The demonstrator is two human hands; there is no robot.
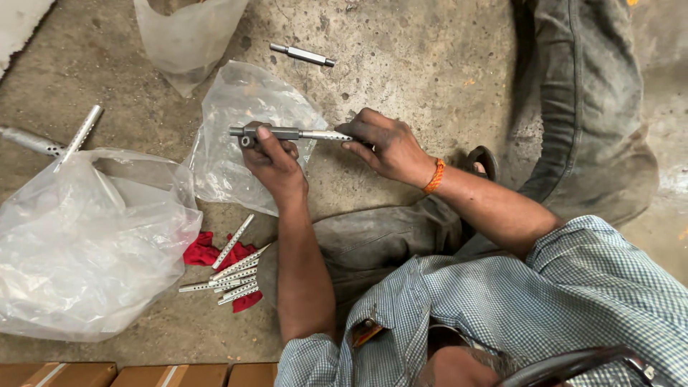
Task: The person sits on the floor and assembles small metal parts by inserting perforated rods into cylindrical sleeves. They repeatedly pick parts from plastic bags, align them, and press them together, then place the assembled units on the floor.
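A grey metal rod assembly [297, 134] is held level above the concrete floor between both hands. My left hand [271, 159] grips its thicker left end, thumb on top. My right hand [385, 145], with an orange band at the wrist, pinches the thinner perforated tube at the right end. Below and to the left, several perforated metal tubes [231, 276] lie on a red cloth [203, 252].
A large clear plastic bag [86, 244] lies at the left, another [244, 107] under the hands, a third [188, 36] at the top. A loose metal rod [302, 54] lies beyond; two tubes [61, 140] at far left. My legs are folded at the right.
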